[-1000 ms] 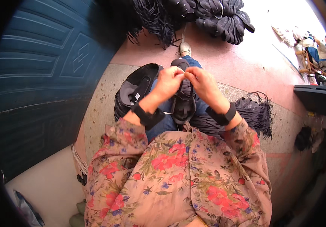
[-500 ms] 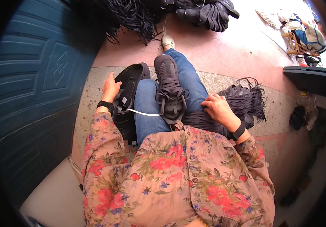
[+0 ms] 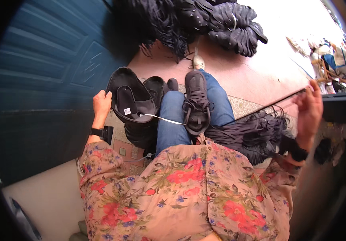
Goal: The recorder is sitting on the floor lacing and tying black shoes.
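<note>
Left hand grips black shoe upper by its edge; white label inside, print unreadable. Right hand pinches taut dark shoelace.

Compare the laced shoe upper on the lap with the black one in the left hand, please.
The laced shoe upper looks narrow; the open shoe upper is spread wide.

The laced one shows its outside and crossed laces; the open one shows its inside and a white label.

The laced one rests untouched; the left hand grips the open one's edge.

Both are dark.
</note>
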`<state>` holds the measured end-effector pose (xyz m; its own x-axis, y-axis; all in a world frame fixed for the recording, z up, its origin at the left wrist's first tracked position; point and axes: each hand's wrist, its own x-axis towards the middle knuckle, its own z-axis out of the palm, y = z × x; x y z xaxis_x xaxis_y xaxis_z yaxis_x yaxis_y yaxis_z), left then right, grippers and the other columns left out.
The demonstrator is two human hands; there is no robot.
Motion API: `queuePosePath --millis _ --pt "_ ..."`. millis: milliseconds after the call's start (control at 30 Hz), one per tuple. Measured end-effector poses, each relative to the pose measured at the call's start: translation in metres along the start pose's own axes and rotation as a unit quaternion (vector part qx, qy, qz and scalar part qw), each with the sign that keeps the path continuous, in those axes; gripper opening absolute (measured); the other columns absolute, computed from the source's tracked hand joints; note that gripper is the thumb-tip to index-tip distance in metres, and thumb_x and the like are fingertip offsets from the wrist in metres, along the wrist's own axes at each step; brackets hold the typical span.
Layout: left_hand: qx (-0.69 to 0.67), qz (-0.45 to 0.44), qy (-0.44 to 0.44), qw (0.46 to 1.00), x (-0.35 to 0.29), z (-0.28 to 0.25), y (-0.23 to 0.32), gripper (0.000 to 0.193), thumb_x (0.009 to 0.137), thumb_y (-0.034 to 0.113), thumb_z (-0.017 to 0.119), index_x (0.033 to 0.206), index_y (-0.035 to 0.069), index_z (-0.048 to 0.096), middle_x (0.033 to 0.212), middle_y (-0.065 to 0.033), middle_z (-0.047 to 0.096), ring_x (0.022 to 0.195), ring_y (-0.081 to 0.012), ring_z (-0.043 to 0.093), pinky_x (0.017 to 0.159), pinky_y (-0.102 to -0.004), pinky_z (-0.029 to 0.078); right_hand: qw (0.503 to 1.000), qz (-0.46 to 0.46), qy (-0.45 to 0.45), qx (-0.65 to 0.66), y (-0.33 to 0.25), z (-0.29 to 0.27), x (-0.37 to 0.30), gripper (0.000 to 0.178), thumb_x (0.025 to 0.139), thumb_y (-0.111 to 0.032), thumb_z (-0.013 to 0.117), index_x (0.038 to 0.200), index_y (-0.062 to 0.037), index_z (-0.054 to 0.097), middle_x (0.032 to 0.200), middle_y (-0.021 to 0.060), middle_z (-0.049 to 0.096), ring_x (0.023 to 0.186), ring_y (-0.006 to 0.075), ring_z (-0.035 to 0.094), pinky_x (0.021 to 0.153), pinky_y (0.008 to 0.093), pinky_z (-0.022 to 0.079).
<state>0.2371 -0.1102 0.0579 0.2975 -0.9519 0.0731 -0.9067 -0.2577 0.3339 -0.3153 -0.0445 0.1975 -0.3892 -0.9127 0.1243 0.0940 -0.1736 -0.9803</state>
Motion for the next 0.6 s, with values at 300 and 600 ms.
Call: queuePosePath --millis 300,600 --pt "-0.107 0.235 0.137 0.956 -0.047 -0.072 0.162 0.023 0.072 0.012 0.059 0.056 0.002 0.045 0.054 -0.0205 0.048 0.054 -0.0394 0.051 0.047 -0.0429 0.039 0.977 -0.2 -0.069 -0.004 -0.049 -0.042 0.032 0.031 0.087 -0.004 0.045 0.118 0.0007 0.044 0.086 0.0025 0.046 0.063 0.0029 0.035 0.051 0.0162 0.032" --pt "-0.07 0.396 0.048 0.914 -0.078 -0.028 0.234 0.013 0.069 0.011 0.058 0.064 0.006 0.048 0.059 -0.0125 0.054 0.054 -0.0304 0.056 0.049 -0.0377 0.045 0.893 -0.008 -0.439 -0.101 0.143 0.193 -0.073 0.042 0.071 -0.009 0.067 0.108 0.0005 0.049 0.103 0.0104 0.053 0.092 0.016 0.051 0.078 0.0274 0.044"
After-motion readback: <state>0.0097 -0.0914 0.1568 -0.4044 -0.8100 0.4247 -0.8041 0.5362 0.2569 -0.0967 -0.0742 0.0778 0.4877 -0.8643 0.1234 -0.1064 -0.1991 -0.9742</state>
